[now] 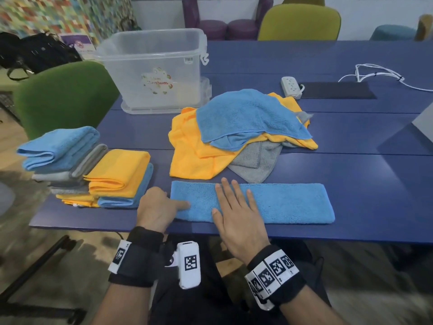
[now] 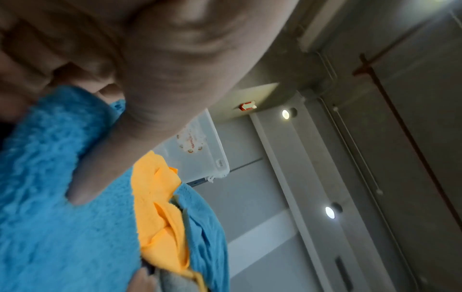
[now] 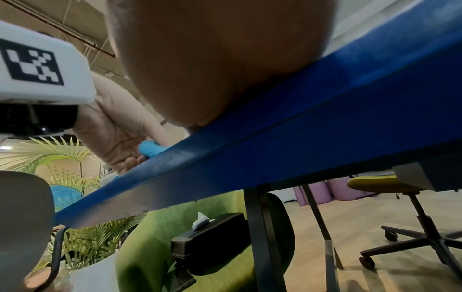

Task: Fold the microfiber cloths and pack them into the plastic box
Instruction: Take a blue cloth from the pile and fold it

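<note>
At lower centre, the blue strip (image 1: pixel 253 202), lying left-right on the worktop (image 1: pixel 351 160), is being pinched at its left end by the left hand (image 1: pixel 157 207) and flattened by the open right hand (image 1: pixel 236 212).

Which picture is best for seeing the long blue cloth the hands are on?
The head view: the long blue folded microfiber cloth lies whole there. The left wrist view shows only one fuzzy end; the right wrist view only a small bit.

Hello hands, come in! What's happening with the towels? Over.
Left hand pinching the end of the long folded blue microfiber cloth. Right hand flat on it. Clear plastic box not blocked, no cloths visible inside.
</note>
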A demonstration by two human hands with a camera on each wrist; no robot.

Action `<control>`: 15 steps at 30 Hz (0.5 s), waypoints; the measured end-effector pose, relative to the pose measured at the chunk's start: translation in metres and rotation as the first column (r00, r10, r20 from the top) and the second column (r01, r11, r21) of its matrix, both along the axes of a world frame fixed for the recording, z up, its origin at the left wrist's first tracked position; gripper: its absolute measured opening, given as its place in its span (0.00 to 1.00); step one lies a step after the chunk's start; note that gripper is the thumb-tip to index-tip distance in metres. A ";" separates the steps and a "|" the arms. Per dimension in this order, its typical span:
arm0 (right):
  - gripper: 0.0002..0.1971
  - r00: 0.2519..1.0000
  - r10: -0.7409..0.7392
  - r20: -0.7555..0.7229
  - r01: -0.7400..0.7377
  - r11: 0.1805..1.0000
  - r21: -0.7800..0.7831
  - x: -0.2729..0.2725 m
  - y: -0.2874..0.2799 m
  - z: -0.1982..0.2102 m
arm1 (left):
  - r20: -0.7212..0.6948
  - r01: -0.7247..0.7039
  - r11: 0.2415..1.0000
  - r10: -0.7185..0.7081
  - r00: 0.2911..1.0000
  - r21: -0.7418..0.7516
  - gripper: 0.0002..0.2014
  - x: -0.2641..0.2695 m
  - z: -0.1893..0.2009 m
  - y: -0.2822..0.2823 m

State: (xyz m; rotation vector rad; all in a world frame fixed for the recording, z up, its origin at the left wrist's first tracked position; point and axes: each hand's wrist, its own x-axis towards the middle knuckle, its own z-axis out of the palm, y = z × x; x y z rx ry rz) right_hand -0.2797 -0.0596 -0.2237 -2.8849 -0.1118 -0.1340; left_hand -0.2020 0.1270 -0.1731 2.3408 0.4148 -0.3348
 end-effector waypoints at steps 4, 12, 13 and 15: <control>0.31 1.000 -0.008 0.024 0.008 1.000 -0.003 0.001 0.000 -0.002 | -0.027 -0.039 0.942 0.032 0.999 -0.332 0.15 -0.005 0.012 0.008; 0.32 0.999 0.023 -0.035 -0.023 1.000 -0.002 0.003 -0.002 0.002 | 0.193 0.173 0.823 -0.079 0.978 -0.542 0.10 -0.022 0.046 -0.045; 0.31 0.996 0.056 -0.066 -0.054 0.998 0.037 0.004 -0.005 0.004 | 0.212 0.183 0.830 -0.080 0.974 -0.528 0.11 -0.023 0.046 -0.054; 0.30 0.988 0.120 -0.093 -0.098 0.972 0.212 0.007 -0.014 0.011 | 0.232 0.183 0.855 -0.076 0.970 -0.486 0.11 -0.024 0.043 -0.070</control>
